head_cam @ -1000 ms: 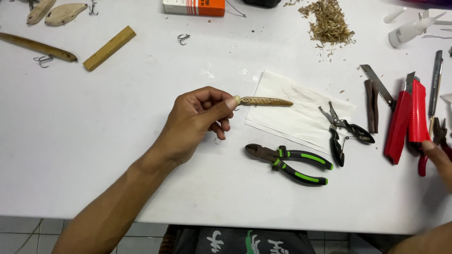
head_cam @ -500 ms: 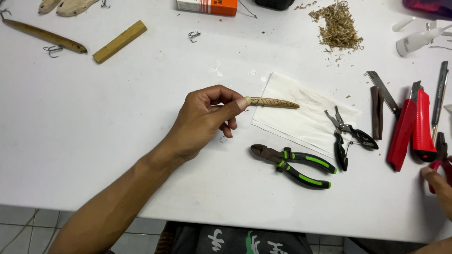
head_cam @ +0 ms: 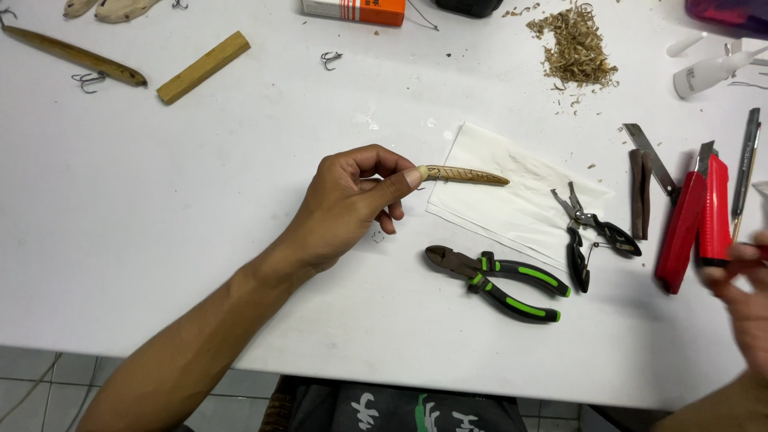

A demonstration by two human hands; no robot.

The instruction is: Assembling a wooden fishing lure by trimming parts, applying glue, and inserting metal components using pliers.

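The white table [head_cam: 200,200] is bare to the left of the left hand [head_cam: 344,204], so a hand could pass there. To the right, things crowd close: a white paper sheet [head_cam: 512,204], green-handled pliers [head_cam: 500,280], small black pliers [head_cam: 588,232] and red utility knives [head_cam: 696,220]. Wood shavings [head_cam: 572,44] lie farther back.

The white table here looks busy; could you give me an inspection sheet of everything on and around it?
Surface: white table, with a white paper sheet.
Job's things: left hand pinches a slim carved wooden piece over the sheet.
Clutter: green-handled cutters, black pliers, red knives, wood shavings, wooden block, treble hook, wooden lure.
Hands: right hand blurred at the edge, grip unclear.
Cables: nothing seen.
Surroundings: tiled floor.
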